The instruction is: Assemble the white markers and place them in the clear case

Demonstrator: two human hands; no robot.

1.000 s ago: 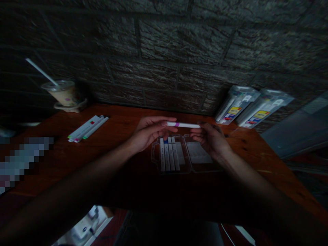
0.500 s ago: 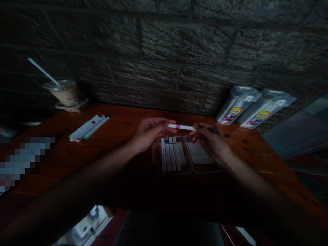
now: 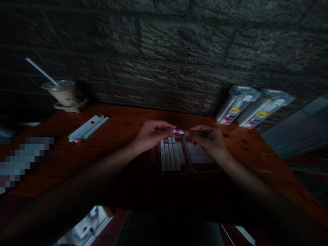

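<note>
A white marker with a purple band (image 3: pixel 178 131) lies level between my two hands, above an open clear plastic case (image 3: pixel 191 160). My left hand (image 3: pixel 155 134) pinches its left end, and my right hand (image 3: pixel 207 139) grips the right end. Only a short middle stretch of the marker shows; the fingers cover the rest. Several white markers (image 3: pixel 170 157) stand side by side in the left half of the case, just below my hands. A white insert (image 3: pixel 200 153) shows in the right half, partly hidden by my right hand.
Several loose markers (image 3: pixel 88 129) lie on the wooden table (image 3: pixel 123 126) to the left. A drink cup with a straw (image 3: pixel 64 94) stands behind them, near the brick wall (image 3: pixel 159 75). Two upright marker cases (image 3: pixel 232 106) stand at the back right.
My hands have come closer together along the marker, so less of it shows. Both have sunk slightly towards the case.
</note>
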